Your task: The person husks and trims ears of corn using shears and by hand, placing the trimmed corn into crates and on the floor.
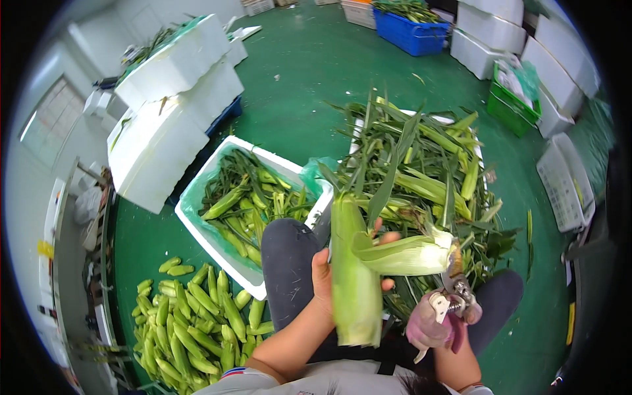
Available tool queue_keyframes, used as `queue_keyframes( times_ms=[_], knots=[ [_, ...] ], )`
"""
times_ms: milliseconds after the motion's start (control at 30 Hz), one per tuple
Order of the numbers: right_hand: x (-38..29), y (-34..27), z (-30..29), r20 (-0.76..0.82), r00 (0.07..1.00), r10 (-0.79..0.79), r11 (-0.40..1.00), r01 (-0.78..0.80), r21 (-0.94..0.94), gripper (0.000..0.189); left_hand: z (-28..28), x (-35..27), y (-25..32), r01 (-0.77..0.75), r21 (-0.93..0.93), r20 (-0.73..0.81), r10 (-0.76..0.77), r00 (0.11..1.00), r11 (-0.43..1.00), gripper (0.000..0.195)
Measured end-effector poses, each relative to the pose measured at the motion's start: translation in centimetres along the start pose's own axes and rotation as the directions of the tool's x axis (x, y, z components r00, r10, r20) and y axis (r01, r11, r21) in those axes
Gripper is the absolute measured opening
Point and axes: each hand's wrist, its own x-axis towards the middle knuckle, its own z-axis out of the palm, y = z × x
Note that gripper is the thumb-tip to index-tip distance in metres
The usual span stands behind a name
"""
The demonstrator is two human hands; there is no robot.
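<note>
My bare left hand (pixel 323 281) grips a large green ear of corn (pixel 354 281) in its husk, with fingertips showing behind it. Off the ear's right side sticks a pale husk-covered piece (pixel 410 254); I cannot tell whether it is a second ear or peeled husk. My right hand (pixel 425 326), in a stained pinkish glove, is closed around a pair of pruning shears (pixel 460 292) with white-faced handles. The blades are at the cut-looking right end of the pale piece. How far they are parted is hard to see.
A heap of husks and leaves (pixel 424 173) overflows a white box ahead. Left of it, a lined foam box (pixel 190 217) holds corn and leaves. Trimmed ears (pixel 192 326) lie piled on the green floor. Foam boxes (pixel 163 133) are stacked at left; a green crate (pixel 513 106) stands at right.
</note>
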Motion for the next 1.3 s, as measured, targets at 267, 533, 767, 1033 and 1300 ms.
queue_keyframes(
  times_ms=[267,533,767,1033,1300],
  knots=[
    [5.8,-7.6,-1.4,-0.639,0.687,-0.347,0.937,0.218,-0.274,0.033,-1.3,-7.8,4.4,0.112,0.399,-0.408,0.067,0.911,0.910,0.079],
    [9.1,7.4,-3.3,-0.727,0.556,-0.402,0.520,-0.515,-0.682,0.047,-3.2,-9.5,4.0,-0.070,0.639,-0.481,0.469,0.741,0.766,0.040],
    [10.0,5.3,-0.6,-0.688,0.560,-0.462,0.348,-0.599,-0.721,0.033,-1.5,-13.2,6.1,-0.399,0.321,-0.339,0.498,0.798,0.859,0.056],
    [-0.3,-5.4,-1.9,-0.809,0.101,-0.579,0.258,-0.919,-0.299,0.046,-2.0,-52.6,25.0,-0.666,0.745,-0.321,0.895,-0.309,0.037,0.062],
    [1.5,-0.6,2.0,-0.910,0.367,0.193,0.884,-0.468,-0.001,0.041,-6.7,-47.7,32.1,-0.409,0.912,-0.236,0.867,-0.438,0.042,0.037]
  ],
)
